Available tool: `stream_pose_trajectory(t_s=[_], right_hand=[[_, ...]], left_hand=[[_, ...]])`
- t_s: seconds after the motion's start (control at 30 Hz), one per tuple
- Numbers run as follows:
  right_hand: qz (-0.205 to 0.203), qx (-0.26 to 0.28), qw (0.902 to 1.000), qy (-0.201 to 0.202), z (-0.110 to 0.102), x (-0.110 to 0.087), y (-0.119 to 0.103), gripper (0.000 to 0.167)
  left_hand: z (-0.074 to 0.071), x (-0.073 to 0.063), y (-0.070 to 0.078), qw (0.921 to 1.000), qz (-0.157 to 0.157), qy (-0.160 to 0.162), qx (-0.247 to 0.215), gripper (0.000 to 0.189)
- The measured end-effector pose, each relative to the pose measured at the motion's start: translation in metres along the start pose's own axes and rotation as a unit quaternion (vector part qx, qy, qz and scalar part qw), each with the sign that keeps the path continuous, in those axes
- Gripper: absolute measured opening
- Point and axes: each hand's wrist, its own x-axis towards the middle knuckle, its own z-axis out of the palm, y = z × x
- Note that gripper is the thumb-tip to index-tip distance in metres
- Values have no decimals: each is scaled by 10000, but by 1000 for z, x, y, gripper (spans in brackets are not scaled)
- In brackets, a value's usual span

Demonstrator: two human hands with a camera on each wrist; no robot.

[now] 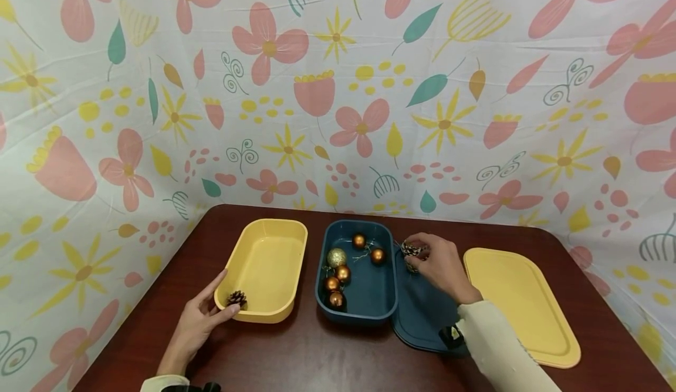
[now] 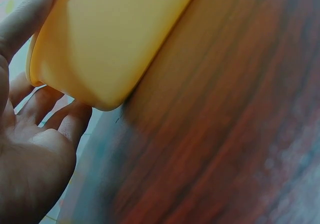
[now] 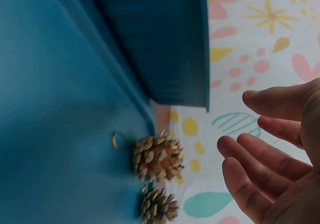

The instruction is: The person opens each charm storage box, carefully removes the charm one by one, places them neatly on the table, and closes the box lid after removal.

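Observation:
My left hand (image 1: 195, 321) holds the near-left corner of a yellow plastic box (image 1: 266, 263), thumb at the near rim and fingers along the outer wall. A dark pine cone (image 1: 236, 299) lies inside that corner, beside the thumb. In the left wrist view the box's outer wall (image 2: 110, 39) shows between thumb and fingers. On the right, my right hand (image 1: 440, 263) is over the far end of a blue lid (image 1: 422, 304), by two pine cones. The right wrist view shows these pine cones, one (image 3: 159, 158) above the other (image 3: 159, 206), apart from the loosely spread fingers (image 3: 250, 184).
In the middle stands a blue box (image 1: 364, 316) with several copper-coloured baubles (image 1: 343, 273) and a gold glitter bauble (image 1: 336, 257). A yellow lid (image 1: 523, 304) lies at the right. Behind the dark wooden table (image 1: 296, 357) hangs a flowered cloth (image 1: 338, 104).

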Motion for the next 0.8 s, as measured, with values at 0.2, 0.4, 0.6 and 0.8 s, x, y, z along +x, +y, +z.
stream_pose_trajectory(t_s=[0.2, 0.4, 0.6, 0.8], right_hand=[[48, 280, 9995, -138, -1, 3, -12, 31], [-39, 480, 9984, -309, 2, 4, -22, 33], [-117, 744, 9961, -468, 6, 4, -34, 33], [-128, 933, 9924, -791, 13, 6, -46, 32]], left_hand=[[0, 0, -1, 9999, 64, 2, -98, 81], [1, 1, -2, 9998, 133, 11, -150, 81], [0, 1, -1, 9998, 129, 5, -144, 82], [1, 0, -2, 9996, 129, 5, -249, 83]])
